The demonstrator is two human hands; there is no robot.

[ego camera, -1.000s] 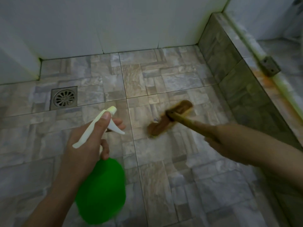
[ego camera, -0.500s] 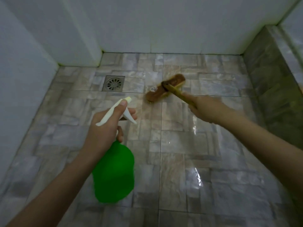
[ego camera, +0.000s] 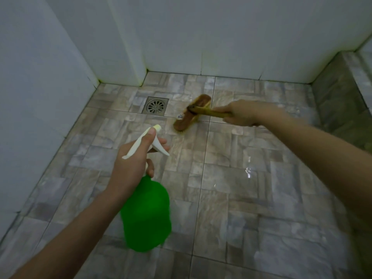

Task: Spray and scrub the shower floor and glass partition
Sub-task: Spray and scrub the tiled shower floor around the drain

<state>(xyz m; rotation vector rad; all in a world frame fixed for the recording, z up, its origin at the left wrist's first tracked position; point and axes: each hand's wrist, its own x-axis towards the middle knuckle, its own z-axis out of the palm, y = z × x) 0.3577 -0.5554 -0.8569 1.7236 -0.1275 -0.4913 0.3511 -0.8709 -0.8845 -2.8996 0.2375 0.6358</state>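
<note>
My left hand (ego camera: 130, 168) grips the neck of a green spray bottle (ego camera: 147, 216) with a white trigger head, nozzle aimed forward over the floor. My right hand (ego camera: 243, 113) holds the yellowish handle of a brown scrub brush (ego camera: 191, 113), whose head lies on the wet stone-pattern shower floor (ego camera: 241, 188) just right of the drain. No glass partition can be made out in the head view.
A square metal floor drain (ego camera: 155, 105) sits near the back left. White tiled walls (ego camera: 201, 37) close the back and left sides. A raised stone-tiled curb (ego camera: 342, 101) runs along the right edge. The floor glistens with water at the right.
The view has swung left, showing more of the left wall. The brush has moved left towards the drain. My left hand still holds the bottle in the same pose.
</note>
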